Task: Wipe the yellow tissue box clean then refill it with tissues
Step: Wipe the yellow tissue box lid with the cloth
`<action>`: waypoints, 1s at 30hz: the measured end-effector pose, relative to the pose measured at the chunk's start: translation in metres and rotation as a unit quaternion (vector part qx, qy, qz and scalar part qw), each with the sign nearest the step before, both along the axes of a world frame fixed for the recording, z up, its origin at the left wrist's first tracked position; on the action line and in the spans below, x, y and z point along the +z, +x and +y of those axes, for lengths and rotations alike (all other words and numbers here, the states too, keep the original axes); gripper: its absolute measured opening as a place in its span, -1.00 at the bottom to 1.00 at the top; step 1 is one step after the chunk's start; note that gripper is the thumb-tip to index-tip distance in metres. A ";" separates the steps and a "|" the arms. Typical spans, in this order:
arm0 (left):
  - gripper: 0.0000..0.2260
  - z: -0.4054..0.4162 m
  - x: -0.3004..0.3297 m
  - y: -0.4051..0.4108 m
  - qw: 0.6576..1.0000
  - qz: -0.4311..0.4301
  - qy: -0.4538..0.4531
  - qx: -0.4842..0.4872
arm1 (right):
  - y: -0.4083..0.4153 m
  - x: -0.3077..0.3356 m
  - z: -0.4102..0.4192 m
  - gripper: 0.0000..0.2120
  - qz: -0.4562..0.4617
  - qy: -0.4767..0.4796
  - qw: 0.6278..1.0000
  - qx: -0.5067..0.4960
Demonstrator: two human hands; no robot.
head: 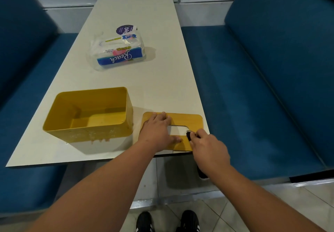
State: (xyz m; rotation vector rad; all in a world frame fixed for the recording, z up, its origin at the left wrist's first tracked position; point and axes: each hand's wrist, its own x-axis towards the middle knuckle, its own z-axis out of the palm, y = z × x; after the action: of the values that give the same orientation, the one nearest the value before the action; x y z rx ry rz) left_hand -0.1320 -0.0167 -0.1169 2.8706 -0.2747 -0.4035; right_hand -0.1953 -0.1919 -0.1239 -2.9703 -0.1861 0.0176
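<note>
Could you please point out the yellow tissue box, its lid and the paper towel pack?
yellow tissue box (86, 134): head view, near outer wall.
lid (184, 118): head view, bare far edge.
paper towel pack (119, 58): head view, blue label.

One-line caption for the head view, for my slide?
Left hand presses the yellow lid flat while the right hand works a small dark object on it, beside the open tissue box.
</note>
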 end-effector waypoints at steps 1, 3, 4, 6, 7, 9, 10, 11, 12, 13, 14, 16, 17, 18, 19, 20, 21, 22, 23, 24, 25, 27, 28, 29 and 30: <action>-0.23 0.000 -0.001 0.000 1.000 0.000 0.000 -0.001 | -0.007 0.002 0.006 -0.77 0.000 0.004 1.000 0.022; -0.23 0.001 -0.001 0.000 1.000 -0.002 -0.002 -0.002 | -0.024 0.000 0.013 -0.74 0.014 -0.017 0.995 0.099; -0.22 0.001 -0.001 0.000 1.000 -0.002 -0.001 -0.004 | -0.025 -0.002 0.010 -0.74 0.005 -0.026 0.993 0.119; -0.23 0.001 -0.001 0.001 1.000 -0.001 0.001 -0.006 | -0.009 0.000 -0.004 -0.79 -0.006 -0.012 0.998 0.055; -0.23 0.001 -0.001 0.001 1.000 0.001 0.000 -0.006 | -0.001 0.002 -0.011 -0.77 0.015 -0.001 1.000 0.009; -0.22 0.001 -0.002 0.001 1.000 0.000 -0.001 -0.007 | 0.002 0.004 -0.013 -0.74 0.022 -0.008 1.000 -0.001; -0.22 0.001 -0.003 0.001 1.000 -0.002 0.001 -0.008 | -0.002 0.004 -0.008 -0.74 0.030 -0.008 0.999 0.024; -0.22 0.002 -0.003 0.000 1.000 -0.004 0.003 -0.008 | -0.008 0.005 -0.002 -0.74 0.043 -0.004 0.997 0.057; -0.22 0.002 -0.003 0.000 1.000 -0.005 0.005 -0.008 | -0.012 0.005 0.000 -0.74 0.056 -0.001 0.995 0.083; -0.22 0.002 -0.002 0.001 1.000 -0.005 0.005 -0.008 | -0.009 0.006 -0.002 -0.75 0.068 0.015 0.995 0.077; -0.22 0.002 -0.002 0.001 1.000 -0.004 0.003 -0.008 | -0.002 0.009 -0.008 -0.76 0.085 0.028 0.995 0.049; -0.22 0.002 -0.001 0.000 1.000 -0.001 -0.001 -0.006 | 0.020 0.011 -0.020 -0.76 0.084 0.022 0.996 0.011; -0.22 0.002 0.000 0.000 1.000 0.000 -0.001 -0.006 | 0.030 0.011 -0.024 -0.75 0.072 0.007 0.997 0.006; -0.22 0.002 0.000 0.000 1.000 0.001 0.000 -0.006 | 0.040 0.012 -0.026 -0.74 0.066 -0.007 0.998 0.005; -0.22 0.002 0.001 0.000 1.000 0.001 0.002 -0.007 | 0.051 0.011 -0.027 -0.73 0.064 -0.019 0.998 0.004; -0.22 0.002 0.001 0.000 1.000 0.001 0.003 -0.006 | 0.062 0.010 -0.025 -0.72 0.066 -0.032 0.997 0.004; -0.22 0.002 0.002 0.000 1.000 0.002 0.003 -0.006 | 0.074 0.008 -0.022 -0.72 0.067 -0.040 0.997 0.001; -0.23 0.002 0.003 -0.001 1.000 0.001 0.003 -0.005 | 0.084 0.008 -0.016 -0.72 0.068 -0.041 0.997 -0.004; -0.24 0.001 0.003 -0.001 1.000 -0.001 0.003 -0.006 | 0.092 0.007 -0.007 -0.73 0.069 -0.038 0.997 -0.005; -0.25 0.001 0.003 -0.001 1.000 -0.006 0.004 -0.008 | 0.097 0.007 0.004 -0.75 0.073 -0.029 0.997 0.000; -0.25 0.001 0.003 -0.001 1.000 -0.010 0.006 -0.009 | 0.098 0.005 0.016 -0.77 0.080 -0.018 0.996 0.016; -0.23 0.001 0.001 0.000 1.000 -0.014 0.004 -0.007 | 0.094 -0.001 0.032 -0.77 0.097 -0.001 0.994 0.053; -0.22 0.001 0.001 0.000 1.000 -0.014 0.003 -0.005 | 0.092 0.000 0.032 -0.75 0.103 0.007 0.993 0.058; -0.22 0.001 0.001 -0.001 1.000 -0.012 0.003 -0.005 | 0.092 0.001 0.026 -0.72 0.102 0.014 0.993 0.050; -0.23 0.001 0.001 -0.001 1.000 -0.008 0.002 -0.004 | 0.093 0.002 0.016 -0.71 0.097 0.009 0.995 0.030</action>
State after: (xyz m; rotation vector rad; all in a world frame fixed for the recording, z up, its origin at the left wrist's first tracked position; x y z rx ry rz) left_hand -0.1331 -0.0153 -0.1162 2.8786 -0.2899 -0.3830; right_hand -0.1025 -0.1764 -0.1224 -2.9211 -0.2475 0.3084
